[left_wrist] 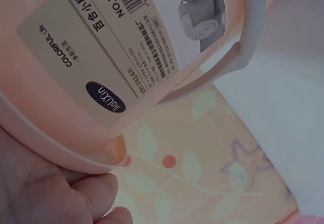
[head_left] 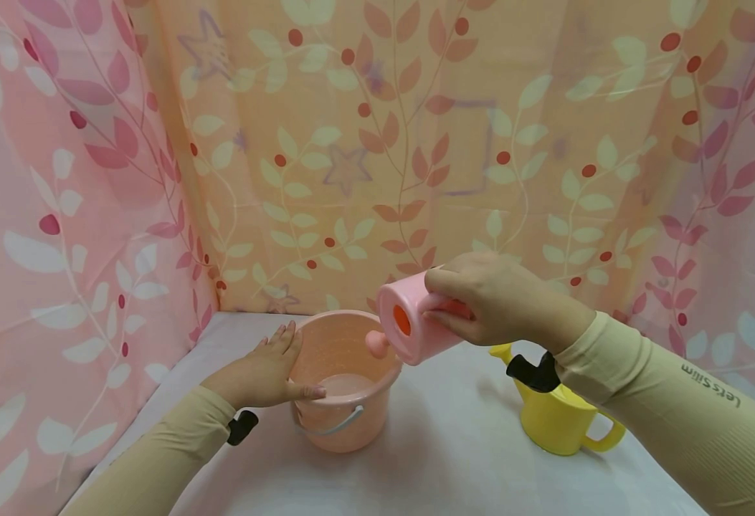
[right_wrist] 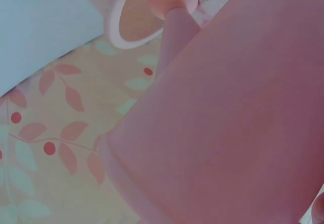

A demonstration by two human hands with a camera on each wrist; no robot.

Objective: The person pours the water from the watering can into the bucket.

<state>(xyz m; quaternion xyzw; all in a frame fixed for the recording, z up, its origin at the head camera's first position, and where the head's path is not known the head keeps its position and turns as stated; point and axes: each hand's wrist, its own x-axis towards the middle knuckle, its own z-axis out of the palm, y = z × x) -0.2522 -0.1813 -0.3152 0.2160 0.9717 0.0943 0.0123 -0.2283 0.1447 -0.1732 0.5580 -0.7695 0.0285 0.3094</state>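
Observation:
In the head view, my right hand grips the handle of a pink watering can. The can is tilted, and its round spout head hangs over the right rim of a peach bucket. An orange patch shows on the can's near end. My left hand rests on the bucket's left rim, fingers stretched and thumb along the near edge. The left wrist view shows the bucket's printed label. In the right wrist view, the can's body fills much of the picture. Whether water is flowing, I cannot tell.
A yellow watering can stands on the white tabletop at the right, below my right forearm. The bucket's grey handle hangs at its front. Leaf-patterned curtains close off the back and sides.

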